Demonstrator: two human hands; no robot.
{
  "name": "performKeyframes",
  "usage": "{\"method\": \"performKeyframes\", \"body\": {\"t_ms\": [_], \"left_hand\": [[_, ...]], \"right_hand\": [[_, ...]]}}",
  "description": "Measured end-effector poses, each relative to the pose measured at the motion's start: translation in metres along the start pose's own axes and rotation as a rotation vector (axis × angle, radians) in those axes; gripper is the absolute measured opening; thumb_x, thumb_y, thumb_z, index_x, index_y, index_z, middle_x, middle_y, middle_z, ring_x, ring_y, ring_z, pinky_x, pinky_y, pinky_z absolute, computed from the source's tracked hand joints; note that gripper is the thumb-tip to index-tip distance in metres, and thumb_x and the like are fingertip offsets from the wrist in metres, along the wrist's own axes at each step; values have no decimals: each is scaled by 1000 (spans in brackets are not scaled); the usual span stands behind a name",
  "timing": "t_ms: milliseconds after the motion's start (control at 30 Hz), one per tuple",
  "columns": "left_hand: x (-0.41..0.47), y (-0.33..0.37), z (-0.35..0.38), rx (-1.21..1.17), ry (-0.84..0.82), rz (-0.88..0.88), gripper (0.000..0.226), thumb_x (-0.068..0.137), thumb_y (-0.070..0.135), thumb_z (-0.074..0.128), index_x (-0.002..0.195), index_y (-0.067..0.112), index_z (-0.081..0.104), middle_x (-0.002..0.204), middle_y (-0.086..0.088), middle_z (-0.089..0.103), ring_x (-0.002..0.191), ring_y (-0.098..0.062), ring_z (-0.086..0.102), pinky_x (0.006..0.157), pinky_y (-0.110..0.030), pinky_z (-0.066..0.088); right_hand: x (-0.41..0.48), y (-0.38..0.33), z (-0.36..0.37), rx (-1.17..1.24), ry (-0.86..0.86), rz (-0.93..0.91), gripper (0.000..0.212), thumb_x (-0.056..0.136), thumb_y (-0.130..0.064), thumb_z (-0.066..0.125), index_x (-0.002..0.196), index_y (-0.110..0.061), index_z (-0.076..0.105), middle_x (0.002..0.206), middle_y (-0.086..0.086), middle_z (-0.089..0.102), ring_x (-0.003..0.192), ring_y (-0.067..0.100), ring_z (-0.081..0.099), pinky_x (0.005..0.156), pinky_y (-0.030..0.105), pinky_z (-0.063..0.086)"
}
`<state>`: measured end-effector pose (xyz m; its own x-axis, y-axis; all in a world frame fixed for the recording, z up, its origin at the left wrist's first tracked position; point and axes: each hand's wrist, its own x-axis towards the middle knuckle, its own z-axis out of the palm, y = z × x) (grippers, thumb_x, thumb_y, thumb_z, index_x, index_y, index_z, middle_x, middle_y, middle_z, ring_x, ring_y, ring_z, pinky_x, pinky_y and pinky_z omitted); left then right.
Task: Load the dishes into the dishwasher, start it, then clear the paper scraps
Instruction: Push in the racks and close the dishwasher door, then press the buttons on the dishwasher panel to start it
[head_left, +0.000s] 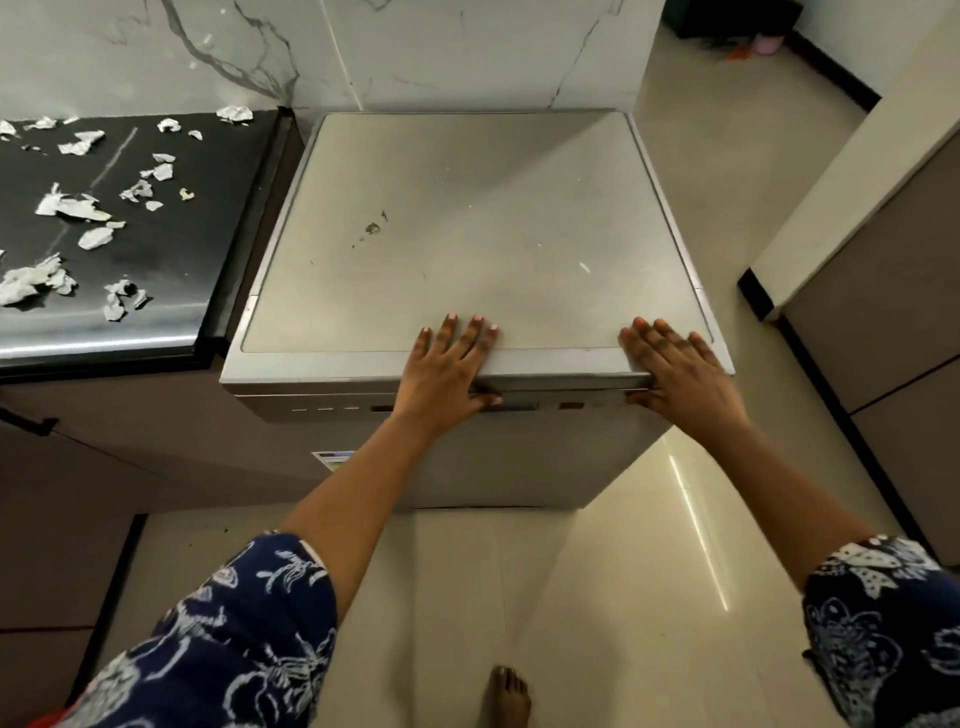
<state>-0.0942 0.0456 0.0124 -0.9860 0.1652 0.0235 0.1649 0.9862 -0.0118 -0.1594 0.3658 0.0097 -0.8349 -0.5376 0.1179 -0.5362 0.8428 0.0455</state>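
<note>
Pressing the dishwasher (467, 208), left hand (447, 364) and right hand (680, 369) lie flat, fingers (449, 332) spread.

Torn paper scraps (67, 205) lie scattered on the black countertop (171, 249), beside the dishwasher (467, 234) standing on the floor (519, 597).

Grey dishwasher (467, 218); white paper scraps (67, 205)

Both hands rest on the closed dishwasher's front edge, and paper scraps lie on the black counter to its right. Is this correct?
No: the head view shows the paper scraps on the black counter to the left of the dishwasher. The left hand and right hand do rest on its front edge.
</note>
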Motion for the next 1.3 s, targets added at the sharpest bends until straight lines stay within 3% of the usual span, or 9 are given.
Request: {"method": "performKeyframes", "body": {"t_ms": [233,467,600,700,867,1000,1100,1233,1300], "left_hand": [[3,0,24,12,216,72,81,81,67,45,147,23,31,151,-5,37,137,-35,36,108,-53,32],[3,5,16,-55,182,41,84,75,60,66,146,25,36,150,-2,39,136,-34,37,108,-52,31],[-3,8,-3,-146,26,23,76,89,50,53,151,32,14,159,6,14,147,-23,9,117,-41,7],[-13,-9,-16,-245,24,22,62,94,45,49,149,32,23,157,9,19,146,-14,14,116,-34,9],[-42,-106,-23,-248,104,-291,67,84,63,28,140,29,43,153,6,32,143,-15,23,117,-41,4],[-56,-212,-20,-180,219,-524,54,88,47,46,137,23,49,152,-5,35,143,-26,25,115,-52,11],[-51,-289,-21,-172,225,-588,49,92,42,46,136,21,50,152,-8,34,143,-28,25,114,-54,13],[-28,-373,-25,-170,200,-583,46,96,35,43,140,21,44,155,-8,28,145,-26,20,115,-53,10],[-8,-415,-33,-190,217,-565,50,95,36,44,143,23,40,156,-6,24,146,-24,15,116,-50,7]], "right_hand": [[-8,17,9,10,80,-19,77,80,-40,67,146,-19,32,150,4,34,137,27,35,110,47,27],[-9,14,2,51,95,9,76,78,-43,70,143,-20,38,147,3,39,135,26,38,109,45,27],[-2,-13,-7,68,25,156,76,79,-68,39,137,-19,44,140,8,47,130,31,43,105,51,33],[17,-51,-8,141,92,164,64,86,-62,30,124,-17,54,128,9,54,117,31,51,97,51,40],[76,-137,-7,271,209,29,44,81,-36,40,108,-14,66,116,9,65,106,26,56,85,56,48],[150,-207,-8,247,60,-77,47,83,-38,35,110,-18,68,117,5,66,103,25,64,86,53,48],[212,-264,-5,287,-30,-100,52,82,-44,34,114,-19,67,121,5,64,108,24,63,89,51,47],[294,-331,-5,374,-71,-103,49,74,-47,40,103,-22,69,111,3,68,95,22,68,74,48,56],[339,-355,-10,441,-33,-90,51,74,-49,41,111,-23,66,122,4,63,107,23,63,86,49,52]]}}
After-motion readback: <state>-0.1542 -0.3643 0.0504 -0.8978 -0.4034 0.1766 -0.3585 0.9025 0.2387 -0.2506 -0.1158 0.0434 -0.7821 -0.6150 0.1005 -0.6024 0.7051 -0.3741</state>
